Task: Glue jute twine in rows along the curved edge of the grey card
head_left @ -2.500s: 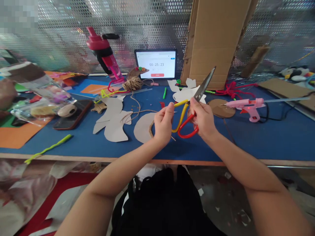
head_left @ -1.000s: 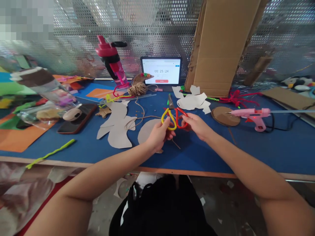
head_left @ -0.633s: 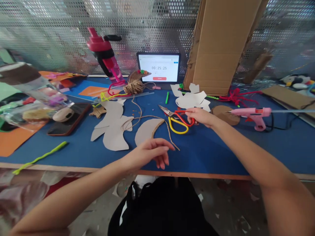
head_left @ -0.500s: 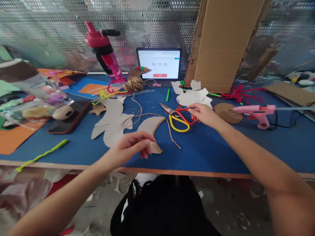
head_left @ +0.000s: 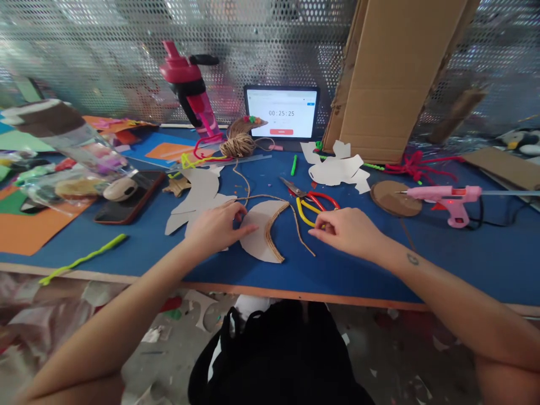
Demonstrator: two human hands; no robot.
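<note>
- The crescent of grey cardboard [head_left: 259, 236] lies at the middle of the blue worktable [head_left: 358, 275], with jute twine [head_left: 274, 228] along its inner curve. It looks light and fairly stiff, so we would hold its bare face, clear of the twine, which may lift.
- Our left hand [head_left: 217, 228] lies open, its fingertips [head_left: 253, 229] at the crescent's outer edge.
- Our right hand [head_left: 346, 232] is loosely curled, apparently holding nothing, just right of the crescent.
- The red-and-yellow-handled scissors [head_left: 310, 205] lie just beyond that hand.
- A pink hot glue gun [head_left: 442, 197] rests at right.
</note>
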